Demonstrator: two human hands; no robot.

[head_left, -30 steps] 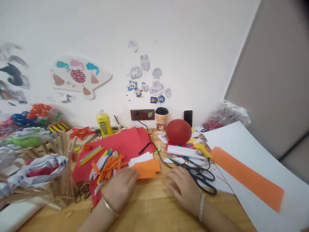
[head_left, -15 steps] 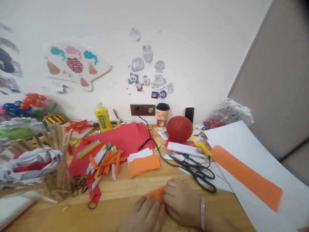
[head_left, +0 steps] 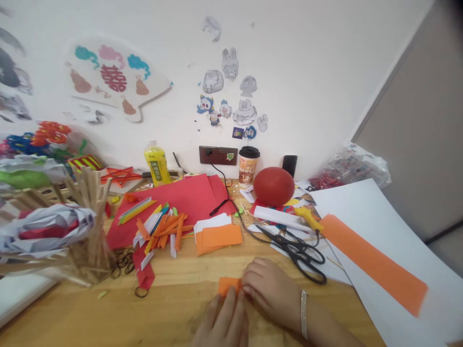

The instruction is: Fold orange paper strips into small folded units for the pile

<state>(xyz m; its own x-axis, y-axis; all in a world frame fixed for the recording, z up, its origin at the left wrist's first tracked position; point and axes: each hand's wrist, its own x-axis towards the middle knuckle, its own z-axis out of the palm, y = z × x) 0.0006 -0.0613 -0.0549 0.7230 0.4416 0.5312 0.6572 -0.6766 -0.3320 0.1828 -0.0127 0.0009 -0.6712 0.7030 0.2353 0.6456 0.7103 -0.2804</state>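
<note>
A small piece of orange paper (head_left: 228, 285) lies on the wooden table near its front edge, partly hidden under my fingers. My left hand (head_left: 224, 320) holds it from the near side, fingers pressed together on its lower part. At its right end, the curled fingers of my right hand (head_left: 265, 289) pinch the paper; the thumb is partly hidden. A stack of orange paper rectangles (head_left: 222, 235) sits just beyond my hands, over some white ones. Black-handled scissors (head_left: 300, 253) rest to the right of my right hand.
Folded paper strips (head_left: 164, 232) are heaped on red sheets (head_left: 181, 200) at left. A bundle of wooden sticks (head_left: 90, 207) stands farther left. A red balloon (head_left: 274, 187), a lidded cup (head_left: 249, 166) and a yellow glue gun (head_left: 309, 218) are behind. An orange strip (head_left: 374, 262) crosses white paper at right.
The view has tilted down slightly and shifted left. My left hand has drawn nearer to me along the orange paper, leaving more of its far edge showing. My right hand stays at its right end.
</note>
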